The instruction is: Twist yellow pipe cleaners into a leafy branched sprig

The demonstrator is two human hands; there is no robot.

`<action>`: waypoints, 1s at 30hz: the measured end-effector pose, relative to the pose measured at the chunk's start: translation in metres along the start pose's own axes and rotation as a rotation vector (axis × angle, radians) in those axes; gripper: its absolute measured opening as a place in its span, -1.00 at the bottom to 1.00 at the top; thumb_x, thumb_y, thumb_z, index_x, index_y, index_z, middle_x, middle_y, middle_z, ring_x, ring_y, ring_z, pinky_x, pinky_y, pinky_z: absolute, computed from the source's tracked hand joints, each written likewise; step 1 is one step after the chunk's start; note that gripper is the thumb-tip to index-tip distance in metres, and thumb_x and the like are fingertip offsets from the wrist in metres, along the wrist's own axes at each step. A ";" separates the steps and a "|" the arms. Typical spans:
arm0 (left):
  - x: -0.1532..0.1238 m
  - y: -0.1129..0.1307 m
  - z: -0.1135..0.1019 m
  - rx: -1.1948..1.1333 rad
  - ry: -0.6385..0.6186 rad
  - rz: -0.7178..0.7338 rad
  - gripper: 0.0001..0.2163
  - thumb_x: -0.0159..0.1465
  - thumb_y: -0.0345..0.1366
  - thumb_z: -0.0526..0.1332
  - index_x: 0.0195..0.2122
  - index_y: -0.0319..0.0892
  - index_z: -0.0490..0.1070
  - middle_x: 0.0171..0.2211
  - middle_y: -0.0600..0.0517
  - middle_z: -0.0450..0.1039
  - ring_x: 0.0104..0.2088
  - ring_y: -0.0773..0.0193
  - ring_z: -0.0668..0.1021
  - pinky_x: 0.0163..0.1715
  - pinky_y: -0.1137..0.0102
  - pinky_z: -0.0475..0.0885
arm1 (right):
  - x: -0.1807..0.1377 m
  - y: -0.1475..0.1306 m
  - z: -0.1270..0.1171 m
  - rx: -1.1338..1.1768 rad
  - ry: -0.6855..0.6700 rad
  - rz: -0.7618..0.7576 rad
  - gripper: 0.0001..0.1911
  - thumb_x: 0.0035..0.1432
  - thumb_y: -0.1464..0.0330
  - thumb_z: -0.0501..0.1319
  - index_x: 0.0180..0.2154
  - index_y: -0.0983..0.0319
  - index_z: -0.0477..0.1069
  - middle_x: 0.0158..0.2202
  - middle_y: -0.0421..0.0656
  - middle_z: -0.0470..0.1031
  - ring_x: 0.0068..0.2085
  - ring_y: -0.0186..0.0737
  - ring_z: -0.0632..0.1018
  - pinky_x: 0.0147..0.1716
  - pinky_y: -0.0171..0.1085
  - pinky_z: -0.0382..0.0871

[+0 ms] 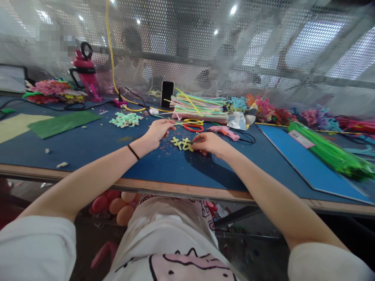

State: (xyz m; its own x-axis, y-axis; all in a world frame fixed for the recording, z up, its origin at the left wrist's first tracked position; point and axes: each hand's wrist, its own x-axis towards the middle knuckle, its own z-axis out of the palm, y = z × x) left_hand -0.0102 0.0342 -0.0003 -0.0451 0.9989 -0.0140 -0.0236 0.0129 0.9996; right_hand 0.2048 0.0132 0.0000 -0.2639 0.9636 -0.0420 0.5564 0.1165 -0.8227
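My left hand (159, 132) is closed over the table, thumb and fingers pinched at the end of a thin pale green pipe cleaner (183, 123) that runs to the right. My right hand (209, 143) has its fingertips pinched at the right edge of small pale yellow flower-shaped pipe cleaner pieces (185, 144), which lie on the blue tabletop. Just behind them are red (195, 129) and yellow bent pipe cleaners. A pink glue gun (225, 132) rests behind my right hand.
A stack of pastel pipe cleaners (199, 107) lies at the back beside a phone (167, 93). Mint pieces (125, 120) are heaped left. A blue board (293, 156) and a bright green bundle (331, 150) lie right. A pink bottle (88, 76) stands back left.
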 end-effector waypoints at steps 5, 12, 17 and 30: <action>0.000 0.001 0.000 0.011 -0.014 -0.004 -0.80 0.17 -0.43 0.18 -0.19 -0.20 0.51 -0.33 0.01 0.54 -0.61 0.51 0.28 -0.62 0.56 0.20 | -0.001 0.001 -0.001 -0.099 -0.005 -0.018 -0.77 -0.06 0.38 0.39 -0.31 0.33 0.52 -0.49 -0.09 0.56 -0.65 -0.37 0.38 -0.68 -0.34 0.19; 0.010 -0.001 -0.006 0.169 -0.063 0.060 -0.77 0.20 -0.39 0.18 -0.13 -0.22 0.49 -0.27 -0.03 0.57 -0.57 0.47 0.34 -0.57 0.54 0.23 | -0.006 -0.009 0.000 -0.208 0.035 0.034 -0.70 -0.10 0.37 0.41 -0.25 0.29 0.52 -0.37 -0.11 0.55 -0.58 -0.40 0.36 -0.70 -0.39 0.15; 0.031 -0.002 -0.031 0.760 -0.030 0.397 -0.80 0.19 -0.34 0.21 -0.20 -0.22 0.56 -0.19 -0.07 0.59 -0.25 0.22 0.55 -0.18 0.37 0.43 | -0.003 -0.011 -0.008 -0.104 0.179 0.027 -0.79 0.03 0.32 0.32 -0.25 0.26 0.51 -0.37 -0.15 0.49 -0.55 -0.42 0.31 -0.70 -0.43 0.08; 0.050 -0.012 -0.062 1.290 0.070 0.422 -0.87 0.19 -0.33 0.18 -0.37 -0.17 0.54 -0.30 -0.17 0.56 -0.28 0.04 0.56 -0.28 0.30 0.39 | 0.010 -0.009 -0.020 0.427 0.373 -0.006 -0.78 -0.03 0.56 0.17 -0.27 0.27 0.41 -0.61 -0.32 0.19 -0.64 -0.46 0.20 -0.70 -0.44 0.03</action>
State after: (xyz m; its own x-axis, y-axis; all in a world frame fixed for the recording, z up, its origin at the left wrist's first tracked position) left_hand -0.0739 0.0810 -0.0140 0.1320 0.9335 0.3334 0.9464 -0.2188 0.2378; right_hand 0.2129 0.0269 0.0185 0.0733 0.9920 0.1024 0.1676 0.0890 -0.9818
